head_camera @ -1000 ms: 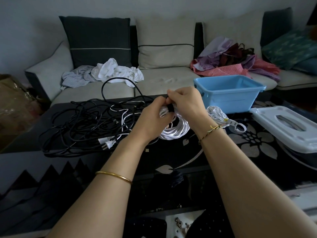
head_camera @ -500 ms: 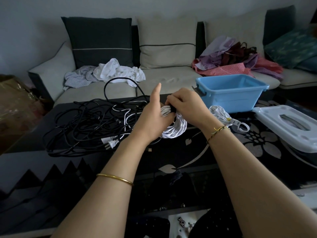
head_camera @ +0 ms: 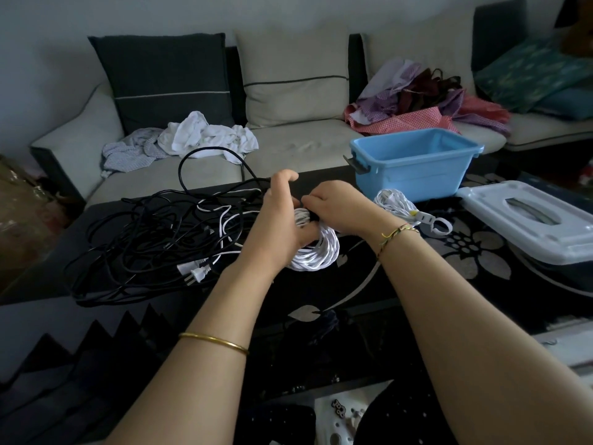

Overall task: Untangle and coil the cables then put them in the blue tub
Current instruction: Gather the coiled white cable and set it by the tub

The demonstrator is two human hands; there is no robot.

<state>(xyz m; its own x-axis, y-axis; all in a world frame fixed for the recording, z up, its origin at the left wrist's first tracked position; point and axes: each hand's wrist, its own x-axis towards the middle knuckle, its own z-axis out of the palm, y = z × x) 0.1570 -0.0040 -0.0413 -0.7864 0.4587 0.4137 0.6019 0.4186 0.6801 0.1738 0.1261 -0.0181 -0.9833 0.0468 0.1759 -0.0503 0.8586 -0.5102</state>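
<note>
- Spanning the far side from 10 to 2 o'clock, the sofa (head_camera: 305, 146) carried loose laundry and played no part in the job.
- The dark table (head_camera: 321, 293) served as the work surface.
- At 9 o'clock from the hands sprawled the black cable tangle (head_camera: 144, 239), not yet sorted.
- The blue tub (head_camera: 410, 168) stood open at 1 o'clock with its white lid (head_camera: 529, 226) set aside at 3 o'clock, likely so coils could drop straight in.
- A second coil (head_camera: 396, 203) lay just beside the tub's near wall, not yet inside.
- The white coil (head_camera: 316, 255) sat at the centre, between both hands.
- The left hand (head_camera: 276, 226) gripped it, thumb across the loops and forefinger lifted, apparently to keep the loops together.
- The right hand (head_camera: 340, 207) pinched the coil's top with curled fingers, seemingly fastening a dark tie that was hard to make out.
</note>
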